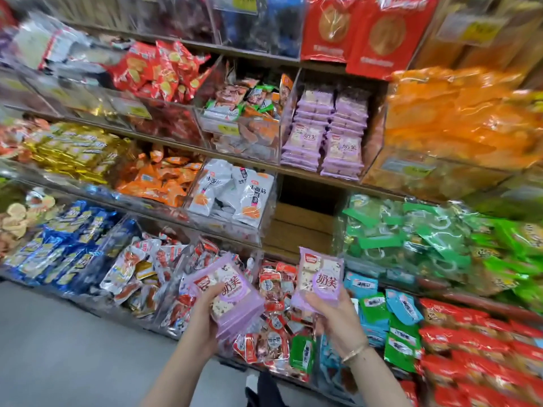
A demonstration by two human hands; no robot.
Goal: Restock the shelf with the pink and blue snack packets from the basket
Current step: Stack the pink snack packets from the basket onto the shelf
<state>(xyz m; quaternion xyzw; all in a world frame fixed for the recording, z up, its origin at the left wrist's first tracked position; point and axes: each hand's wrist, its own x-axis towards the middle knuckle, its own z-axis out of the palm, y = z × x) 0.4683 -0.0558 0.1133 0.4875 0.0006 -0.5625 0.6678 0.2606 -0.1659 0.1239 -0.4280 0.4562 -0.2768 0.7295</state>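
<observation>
My left hand point(205, 315) grips a stack of several pink-purple snack packets point(232, 292), tilted to the right, low in the middle of the view. My right hand point(332, 318) holds one more pink-purple packet point(320, 277) upright by its lower edge. Both are in front of the lower shelves. On a higher shelf, a clear bin point(286, 113) holds two neat stacks of the same packets point(326, 136). No basket is in view.
Tiered shelves carry clear bins of mixed snacks: red bags point(158, 69), grey-white packs point(232, 195), green packs point(411, 239), orange bags point(458, 118), blue packs point(67, 239). A bare wooden gap point(296, 227) sits between the grey and green packs. Grey floor point(58, 348) lies at lower left.
</observation>
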